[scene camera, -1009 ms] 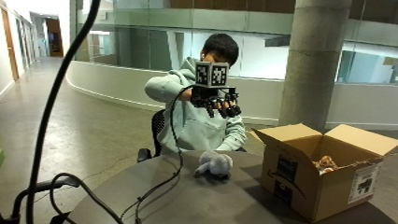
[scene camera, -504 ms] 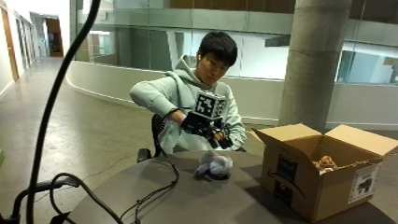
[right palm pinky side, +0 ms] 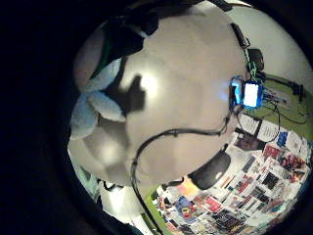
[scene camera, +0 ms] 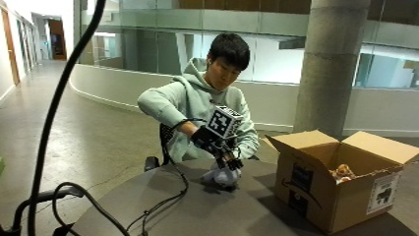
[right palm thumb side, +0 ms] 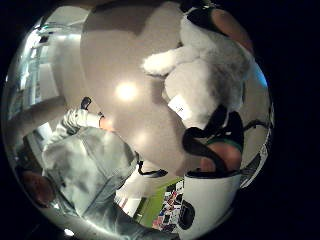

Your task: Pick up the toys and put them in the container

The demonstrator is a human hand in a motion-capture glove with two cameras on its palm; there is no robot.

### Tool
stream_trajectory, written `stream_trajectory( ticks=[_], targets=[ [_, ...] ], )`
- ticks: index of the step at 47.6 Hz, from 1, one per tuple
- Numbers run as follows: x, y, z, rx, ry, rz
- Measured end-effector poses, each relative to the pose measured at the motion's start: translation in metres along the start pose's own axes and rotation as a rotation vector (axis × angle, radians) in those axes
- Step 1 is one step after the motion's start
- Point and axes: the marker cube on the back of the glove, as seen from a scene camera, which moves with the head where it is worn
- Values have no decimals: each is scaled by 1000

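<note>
Change: the gloved right hand point(scene camera: 219, 147) has come down from chest height a second ago to the plush toy point(scene camera: 221, 175) on the table point(scene camera: 216, 216); half a second ago it hovered just above the toy, and the toy has kept its place.
Grip: the gloved fingers point down onto the top of the toy; whether they are spread over it or curled round it cannot be told.
Toy: a pale grey and white plush toy lying on the far middle of the round table, in front of the seated person. In the thumb side palm view the toy point(right palm thumb side: 210, 85) fills much of the picture, with a small white sewn tag point(right palm thumb side: 180, 107) whose print is too small to read. In the little finger side palm view pale fluffy limbs of the toy point(right palm pinky side: 95, 105) lie at the edge.
Container: an open brown cardboard box point(scene camera: 334, 191) stands on the right of the table, well apart from the toy, all flaps up.
Contents: something tan and fuzzy point(scene camera: 342, 172) shows just above the box's rim; what it is cannot be told.
Labels: the near left wall of the box bears a dark printed logo point(scene camera: 300, 180), not readable; the near right wall bears a white sticker point(scene camera: 383, 192) with a dark picture, text not readable.
Other hand: the bare hand point(right palm thumb side: 106, 123) rests at the table's far edge.
</note>
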Motion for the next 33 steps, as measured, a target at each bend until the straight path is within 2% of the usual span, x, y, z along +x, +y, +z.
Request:
stream_trajectory(
  ticks=[10,18,23,33],
  targets=[
    [12,8,0,41,53,87],
    [13,20,-7,112,-133,147],
    [-2,28,-8,142,-230,108],
    [-8,23,13,104,-207,0]
  ],
)
